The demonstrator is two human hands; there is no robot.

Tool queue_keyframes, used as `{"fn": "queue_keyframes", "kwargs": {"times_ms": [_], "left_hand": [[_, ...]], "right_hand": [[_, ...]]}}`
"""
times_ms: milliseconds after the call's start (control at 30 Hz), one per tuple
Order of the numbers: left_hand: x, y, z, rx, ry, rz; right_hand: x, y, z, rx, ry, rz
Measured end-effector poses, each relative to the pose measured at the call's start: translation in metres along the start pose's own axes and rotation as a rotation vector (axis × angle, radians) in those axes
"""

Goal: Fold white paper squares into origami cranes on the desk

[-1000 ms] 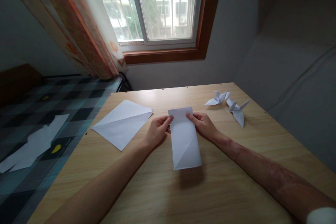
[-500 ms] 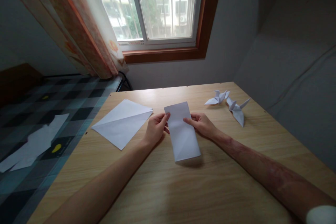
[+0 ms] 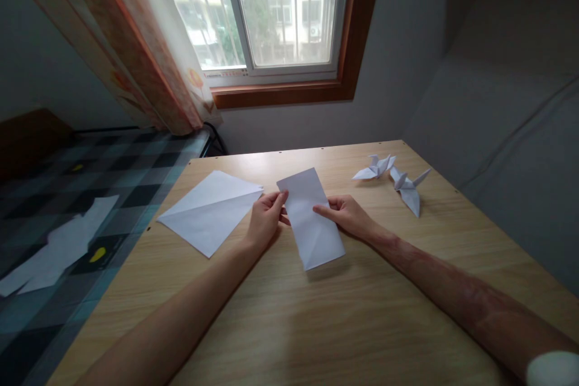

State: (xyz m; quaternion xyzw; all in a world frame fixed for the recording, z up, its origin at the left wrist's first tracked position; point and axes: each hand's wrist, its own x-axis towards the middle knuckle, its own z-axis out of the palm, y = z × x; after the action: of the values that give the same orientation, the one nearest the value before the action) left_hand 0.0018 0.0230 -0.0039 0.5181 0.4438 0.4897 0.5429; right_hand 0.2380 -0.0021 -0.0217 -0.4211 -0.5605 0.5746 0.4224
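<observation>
A white sheet of paper folded into a rectangle (image 3: 312,223) is held between my two hands over the wooden table (image 3: 253,325). My left hand (image 3: 268,212) pinches its left edge near the upper corner, thumb on top. On the right edge, my right hand (image 3: 344,212) grips the paper with its thumb lying across the face and its fingers hidden behind. A diagonal crease shows on the lower part. Left of my left hand lies a creased white paper square (image 3: 212,214), set cornerwise on the table.
Two white origami cranes (image 3: 374,167) stand at the table's back right. To the left, white paper pieces (image 3: 63,247) lie on a bed with a checked cover (image 3: 149,160). A window (image 3: 284,12) and a patterned curtain (image 3: 149,60) are behind the table.
The folded paper has tilted, its top swinging left and away from me, and its lower end has risen slightly. Both hands have shifted slightly left, still gripping it.
</observation>
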Motion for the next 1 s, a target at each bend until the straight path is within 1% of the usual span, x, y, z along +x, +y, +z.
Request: {"fn": "queue_keyframes", "kwargs": {"times_ms": [133, 333, 433, 600, 667, 867, 1000], "left_hand": [[0.0008, -0.0005, 0.0012, -0.012, -0.047, -0.017], [-0.0049, 0.0005, 0.0054, 0.048, -0.222, -0.028], [-0.0065, -0.0003, 0.0046, 0.099, -0.275, -0.029], [-0.0019, -0.0052, 0.0005, 0.086, -0.207, 0.024], [-0.0005, -0.0063, 0.0000, 0.066, -0.195, 0.032], [-0.0010, -0.0023, 0.0018, 0.049, -0.167, 0.040], [-0.0011, 0.0003, 0.0026, 0.060, -0.080, 0.053]], "right_hand": [[0.0005, 0.0007, 0.0000, -0.014, 0.037, -0.025], [0.0021, 0.0016, 0.0011, 0.092, 0.095, -0.043], [0.0024, 0.0029, 0.0003, 0.084, 0.107, -0.044], [0.0005, 0.0011, -0.0008, -0.041, 0.029, -0.032], [-0.0001, -0.0001, -0.0007, -0.074, 0.020, -0.032], [0.0004, 0.0000, -0.0009, -0.086, 0.030, -0.016], [-0.0004, -0.0011, -0.0016, -0.093, -0.006, -0.027]]}}
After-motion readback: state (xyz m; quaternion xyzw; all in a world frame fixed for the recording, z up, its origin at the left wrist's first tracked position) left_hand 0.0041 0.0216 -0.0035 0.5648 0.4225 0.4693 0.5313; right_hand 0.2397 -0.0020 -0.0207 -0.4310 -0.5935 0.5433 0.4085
